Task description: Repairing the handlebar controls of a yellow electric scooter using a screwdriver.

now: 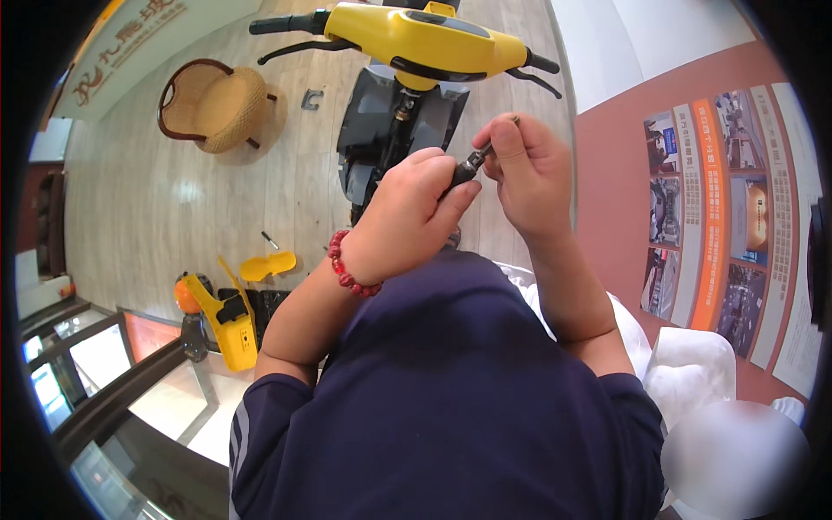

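In front of my chest, my left hand (pixel 407 204) is closed round the black handle of a screwdriver (pixel 465 172). The tool slants up to the right, with a metal collar above its grip. My right hand (pixel 533 178) pinches the thin shaft or bit near the upper end between thumb and fingers. My palm and fingers hide part of the handle. Just beyond both hands stands a scooter with a yellow handlebar cover (pixel 433 39), black grips and brake levers. Below it are a dark steering column (pixel 400 130) and a grey front panel (pixel 368 130).
A wicker chair (pixel 230 108) stands at the far left, near a small grey bracket (pixel 312 100) on the wood floor (pixel 173 199). Yellow body panels (pixel 232 325) and a yellow piece (pixel 269 265) lie lower left. A poster wall (pixel 719 208) rises at right, above white-covered furniture (pixel 689 364).
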Demonstrator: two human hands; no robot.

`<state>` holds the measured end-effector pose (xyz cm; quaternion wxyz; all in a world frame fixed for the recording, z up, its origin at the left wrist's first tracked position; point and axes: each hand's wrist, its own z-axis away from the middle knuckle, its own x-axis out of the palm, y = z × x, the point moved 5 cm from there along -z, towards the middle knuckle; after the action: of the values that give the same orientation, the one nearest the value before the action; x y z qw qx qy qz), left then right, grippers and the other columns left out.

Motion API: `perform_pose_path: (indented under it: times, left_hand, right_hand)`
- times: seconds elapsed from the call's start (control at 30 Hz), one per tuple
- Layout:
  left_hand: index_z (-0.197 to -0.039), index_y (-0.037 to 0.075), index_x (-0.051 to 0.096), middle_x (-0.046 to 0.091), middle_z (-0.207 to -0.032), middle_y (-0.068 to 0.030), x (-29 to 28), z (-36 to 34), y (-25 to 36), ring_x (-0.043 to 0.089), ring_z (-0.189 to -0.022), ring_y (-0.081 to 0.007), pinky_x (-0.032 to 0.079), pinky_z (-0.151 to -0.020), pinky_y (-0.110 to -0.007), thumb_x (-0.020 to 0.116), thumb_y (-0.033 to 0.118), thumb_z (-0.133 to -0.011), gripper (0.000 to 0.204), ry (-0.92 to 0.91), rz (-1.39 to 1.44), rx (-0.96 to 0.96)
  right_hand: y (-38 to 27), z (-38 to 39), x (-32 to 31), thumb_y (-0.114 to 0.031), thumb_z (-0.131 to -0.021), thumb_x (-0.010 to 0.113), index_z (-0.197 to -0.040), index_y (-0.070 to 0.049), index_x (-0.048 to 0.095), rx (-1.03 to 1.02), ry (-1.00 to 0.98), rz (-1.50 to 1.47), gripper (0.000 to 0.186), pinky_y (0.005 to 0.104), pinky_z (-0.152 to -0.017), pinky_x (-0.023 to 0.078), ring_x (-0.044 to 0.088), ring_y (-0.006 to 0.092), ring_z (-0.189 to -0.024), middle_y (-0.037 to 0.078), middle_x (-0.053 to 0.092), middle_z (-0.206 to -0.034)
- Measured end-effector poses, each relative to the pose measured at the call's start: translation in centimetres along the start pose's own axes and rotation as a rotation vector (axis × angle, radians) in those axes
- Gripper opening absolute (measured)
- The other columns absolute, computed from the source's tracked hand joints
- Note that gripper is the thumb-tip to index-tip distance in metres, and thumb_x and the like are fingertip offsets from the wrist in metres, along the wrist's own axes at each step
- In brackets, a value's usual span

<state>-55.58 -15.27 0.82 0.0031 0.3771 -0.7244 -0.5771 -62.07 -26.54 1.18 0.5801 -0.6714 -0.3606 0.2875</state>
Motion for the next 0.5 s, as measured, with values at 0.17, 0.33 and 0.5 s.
perform_pose_path:
  times: [0.17,0.33,0.5]
  left_hand:
    - [-0.067,-0.002,0.044,0.042,-0.065,-0.0151,-0.9,-0.9,0.7,0.043,-0.061,-0.031,0.036,-0.055,-0.037,0.058,0.011,-0.081,0.024,0.006,0.036,-0.017]
    - [-0.068,-0.001,0.045,0.042,-0.065,-0.0112,-0.7,-0.2,-1.3,0.042,-0.06,-0.0239,0.036,-0.054,-0.034,0.058,0.013,-0.082,0.024,0.009,0.224,-0.16]
    - [-0.081,0.006,0.051,0.047,-0.076,0.0041,0.3,1.9,-6.1,0.039,-0.069,-0.0034,0.035,-0.063,-0.02,0.042,0.025,-0.095,0.025,0.203,0.808,-0.362]
  right_hand:
    - [-1.0,-1.2,0.1,-0.019,-0.092,0.049,-0.075,-0.002,0.059,0.084,-0.099,-0.195,0.026,0.0189,-0.05,0.033,0.041,0.0036,-0.055,-0.003,0.048,-0.06]
    - [-1.1,-2.0,0.6,-0.021,-0.093,0.047,-0.09,-0.002,0.06,0.099,-0.146,-0.129,0.024,0.0183,-0.054,0.036,0.043,0.0044,-0.061,-0.002,0.048,-0.066]
    - [2.8,0.1,1.4,-0.012,-0.091,0.047,-0.111,-0.002,0.052,0.124,-0.234,-0.076,0.023,0.022,-0.071,0.041,0.047,0.0082,-0.082,0.003,0.048,-0.095]
